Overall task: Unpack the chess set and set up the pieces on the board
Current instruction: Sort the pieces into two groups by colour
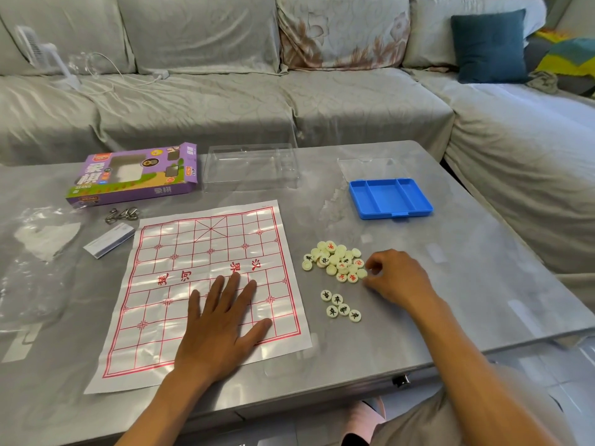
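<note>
A person sits at a grey table (450, 284) with a grey sofa (225, 101) behind it. The left hand (222, 320) lies flat, palm down, fingers spread wide, pressing on the near half of a paper board (180, 252) printed with a red grid; it holds nothing. The board lies unfolded in the middle of the table, its near left corner close to the table's front edge. The right hand (396, 278) rests on the table to the right of the board, fingers curled inward with thumb and fingertips drawn together at the right edge of a pile (336, 262) of round cream pieces; whether they pinch a piece cannot be told. The pile sits just off the board's right edge, some pieces showing red or black characters, others blank side up. Nearer the person, five pieces (340, 306) with black characters lie face up in a small separate group, apart from the pile. Farther back on the right is a blue tray (391, 197), its three compartments bare, with a clear lid (368, 167) just behind it. A clear case (251, 167) and a purple box (135, 172) stand along the far side. Left of the board lie a metal puzzle (122, 214), a small white carton (109, 239) and a plastic bag (38, 252). Bare tabletop stretches right of the right hand to the table's edge.
</note>
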A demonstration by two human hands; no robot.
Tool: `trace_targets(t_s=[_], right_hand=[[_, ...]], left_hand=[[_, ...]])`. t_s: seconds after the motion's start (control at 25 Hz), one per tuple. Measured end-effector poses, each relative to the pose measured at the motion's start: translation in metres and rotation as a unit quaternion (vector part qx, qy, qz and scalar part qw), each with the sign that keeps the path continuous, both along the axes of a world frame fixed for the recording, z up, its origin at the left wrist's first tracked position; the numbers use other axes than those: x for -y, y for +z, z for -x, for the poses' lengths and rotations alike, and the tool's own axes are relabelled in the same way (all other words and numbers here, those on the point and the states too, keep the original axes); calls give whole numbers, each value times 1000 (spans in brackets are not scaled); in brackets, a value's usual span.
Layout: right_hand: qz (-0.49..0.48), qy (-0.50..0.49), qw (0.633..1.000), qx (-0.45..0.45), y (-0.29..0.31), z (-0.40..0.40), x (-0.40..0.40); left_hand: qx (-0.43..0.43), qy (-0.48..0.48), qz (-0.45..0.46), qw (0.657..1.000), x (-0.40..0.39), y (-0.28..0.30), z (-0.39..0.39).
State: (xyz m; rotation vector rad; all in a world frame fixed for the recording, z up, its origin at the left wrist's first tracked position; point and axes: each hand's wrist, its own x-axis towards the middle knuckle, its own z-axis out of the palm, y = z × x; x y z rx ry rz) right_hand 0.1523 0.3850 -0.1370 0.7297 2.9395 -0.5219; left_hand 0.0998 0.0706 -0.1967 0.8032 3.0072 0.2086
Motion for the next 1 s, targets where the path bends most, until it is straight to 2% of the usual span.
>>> trace_targets(t_s=[0.24,0.52,0.76,0.88,1.0], right_hand=[[4,33,999,-40,-12,0,2],[90,-60,993,-57,-16,6,-10],[31,-110,990,-85,-19,5,-10],[45,-69,995,-54,-15,4,-8],[111,-23,993,34,-3,-1,-2]], left_hand=[[8,-1,10,1000,0,1,-1],[11,0,15,1000,0,3,-1],[10,1,10,1000,0,2,-1],[9,2,16,1000,1,1,-1],[10,2,2,1000,0,1,-1]])
